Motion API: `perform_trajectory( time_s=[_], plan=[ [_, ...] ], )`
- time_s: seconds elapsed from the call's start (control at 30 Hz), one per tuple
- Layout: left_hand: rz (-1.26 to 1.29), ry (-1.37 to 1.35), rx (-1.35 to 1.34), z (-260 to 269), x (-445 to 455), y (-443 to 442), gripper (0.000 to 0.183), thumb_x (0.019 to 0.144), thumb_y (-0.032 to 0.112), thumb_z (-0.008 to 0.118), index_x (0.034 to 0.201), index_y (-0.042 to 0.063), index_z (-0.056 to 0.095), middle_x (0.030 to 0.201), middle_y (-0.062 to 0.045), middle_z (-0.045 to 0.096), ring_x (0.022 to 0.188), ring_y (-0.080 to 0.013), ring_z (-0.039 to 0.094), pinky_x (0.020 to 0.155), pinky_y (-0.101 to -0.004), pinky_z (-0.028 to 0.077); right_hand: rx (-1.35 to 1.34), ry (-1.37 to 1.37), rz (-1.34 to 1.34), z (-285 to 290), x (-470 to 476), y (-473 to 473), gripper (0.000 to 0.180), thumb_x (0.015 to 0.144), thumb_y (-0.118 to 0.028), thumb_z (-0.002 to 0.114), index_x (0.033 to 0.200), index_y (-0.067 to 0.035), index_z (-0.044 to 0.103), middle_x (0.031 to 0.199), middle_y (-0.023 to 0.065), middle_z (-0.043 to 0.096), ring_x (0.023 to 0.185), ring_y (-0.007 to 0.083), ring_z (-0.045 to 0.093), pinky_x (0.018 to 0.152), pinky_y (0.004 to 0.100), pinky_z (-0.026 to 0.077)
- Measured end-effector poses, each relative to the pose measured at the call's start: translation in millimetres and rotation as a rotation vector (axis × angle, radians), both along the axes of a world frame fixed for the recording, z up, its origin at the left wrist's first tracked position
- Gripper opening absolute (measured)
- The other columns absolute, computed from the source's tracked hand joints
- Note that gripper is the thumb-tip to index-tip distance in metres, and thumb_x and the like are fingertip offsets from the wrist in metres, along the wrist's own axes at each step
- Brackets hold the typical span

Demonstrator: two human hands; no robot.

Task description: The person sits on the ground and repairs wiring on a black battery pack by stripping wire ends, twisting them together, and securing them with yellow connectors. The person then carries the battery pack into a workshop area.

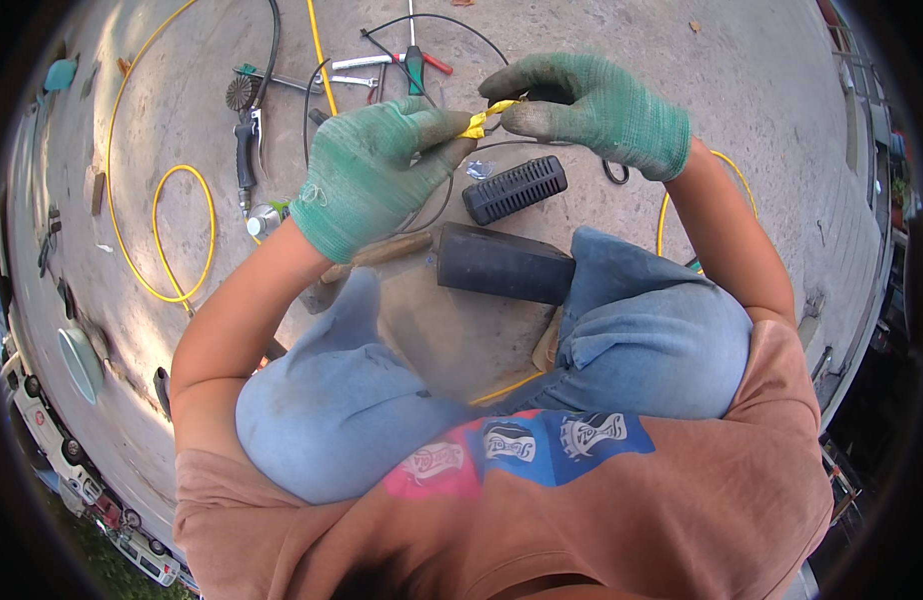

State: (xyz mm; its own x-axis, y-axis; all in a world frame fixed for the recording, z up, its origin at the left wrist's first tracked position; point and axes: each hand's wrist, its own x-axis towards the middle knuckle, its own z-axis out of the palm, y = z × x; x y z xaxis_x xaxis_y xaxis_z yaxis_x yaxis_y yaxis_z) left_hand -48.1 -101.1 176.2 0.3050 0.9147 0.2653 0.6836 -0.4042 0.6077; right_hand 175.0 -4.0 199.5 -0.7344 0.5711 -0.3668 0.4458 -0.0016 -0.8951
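Observation:
Both hands wear green knit work gloves with darkened fingertips. My left hand (383, 165) pinches one end of a crinkled yellow strip (485, 120), possibly tape, between thumb and fingers. The strip's other end lies between the thumb and fingers of my right hand (589, 112). A thin black cable (521, 142) runs behind and beneath the hands; whether the strip is wrapped on it, I cannot tell. Below the hands, a slotted black plastic housing (515, 190) rests on the concrete. Nearer my knees lies a dark box-shaped block (503, 262), with a wooden handle or stick (386, 255) beside it.
Beyond my left hand lie a green-handled screwdriver (414, 69), a combination wrench (355, 80) and a red-and-white rod (371, 61). Left of them are an air tool with a lever (245, 142) and a capped bottle (266, 219). A yellow hose (155, 202) loops across the ground.

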Motion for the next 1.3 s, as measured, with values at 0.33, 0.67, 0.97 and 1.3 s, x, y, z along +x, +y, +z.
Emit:
perform_trajectory(
  time_s=[0.33,0.67,0.97,1.3],
  plan=[
    [0.168,-0.554,-0.57,-3,9,-5,0.023,0.08,0.02,0.073,0.099,0.006,0.072,0.084,-0.006,0.069,0.077,-0.0148,0.067,0.071,-0.0292,0.053,0.184,-0.007,-0.066,2,-12,-22,0.015,0.083,-0.011,0.07,0.095,-0.003,0.07,0.085,0.0023,0.066,0.078,0.0073,0.058,0.072,0.0239,0.049],
    [0.173,-0.397,-0.554,1,12,-7,0.022,0.084,0.016,0.068,0.101,0.003,0.071,0.087,-0.008,0.07,0.082,-0.0137,0.067,0.076,-0.0298,0.053,0.667,0.265,0.217,3,-9,-25,0.018,0.072,-0.005,0.074,0.089,-0.008,0.069,0.084,0.0064,0.064,0.073,0.0225,0.061,0.064,0.0327,0.049],
    [-0.027,-0.902,-1.001,16,-5,7,0.037,0.084,0.02,0.073,0.117,0.005,0.062,0.084,0.003,0.058,0.065,-0.004,0.044,0.055,-0.0183,0.034,1.217,0.322,0.36,3,-8,-15,0.021,0.07,-0.012,0.072,0.09,-0.011,0.066,0.088,0.0032,0.063,0.08,0.0259,0.062,0.066,0.0369,0.052],
    [0.076,-1.406,-1.175,-12,3,-5,0.028,0.091,0.02,0.066,0.111,0.002,0.061,0.081,0.002,0.052,0.064,-0.0037,0.042,0.05,-0.0182,0.033,1.161,0.266,0.521,-9,-10,-18,0.023,0.066,-0.011,0.071,0.088,-0.01,0.064,0.086,0.0044,0.06,0.081,0.0268,0.06,0.067,0.0378,0.051]
  ],
)
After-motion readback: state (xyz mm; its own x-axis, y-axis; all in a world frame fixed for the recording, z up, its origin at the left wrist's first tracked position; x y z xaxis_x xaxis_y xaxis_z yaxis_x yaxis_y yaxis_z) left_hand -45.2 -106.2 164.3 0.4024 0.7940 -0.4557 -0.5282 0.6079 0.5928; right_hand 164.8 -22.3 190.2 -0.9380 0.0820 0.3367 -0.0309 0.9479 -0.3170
